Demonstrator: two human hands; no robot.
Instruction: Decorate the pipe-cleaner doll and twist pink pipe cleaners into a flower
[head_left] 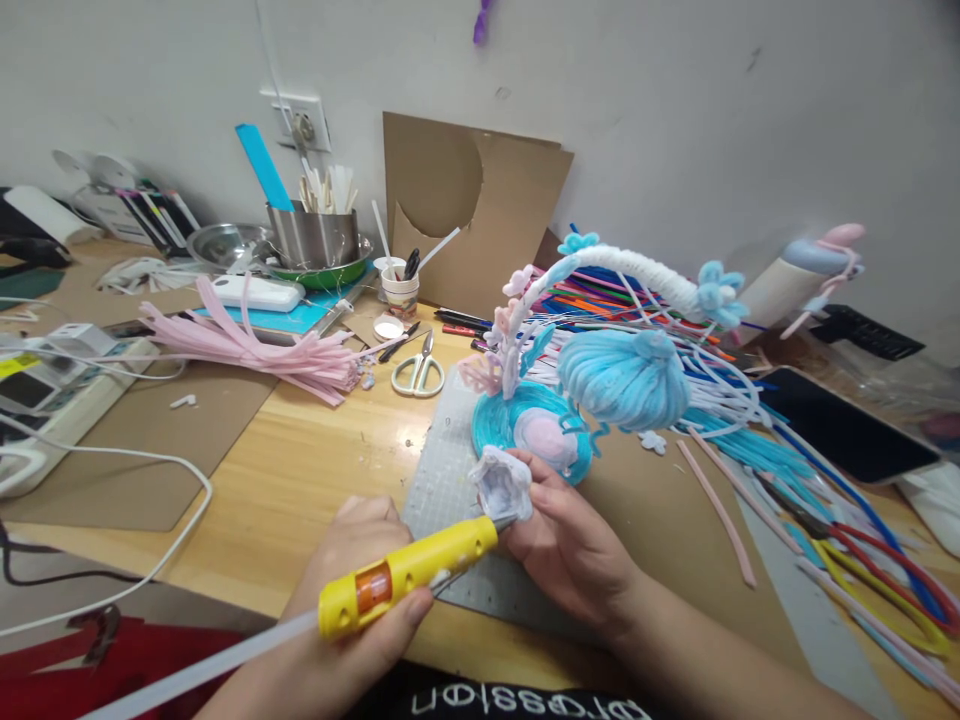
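Gripping yellow glue gun [409, 577] closed-fisted in left hand [364, 600]. Pinching small pale cup-shaped piece [502, 485] in right hand [574, 530], with nozzle tip at its lower edge. Held over grey cutting mat [480, 580], just in front of blue coiled base [491, 425]. Also visible farther out: white-handled scissors [418, 372], pink stems [255, 345] at left, cardboard [517, 200] against wall [660, 110].

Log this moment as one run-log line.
left hand: holds yellow glue gun | right hand: holds small white piece | gun nozzle: at the piece's lower edge
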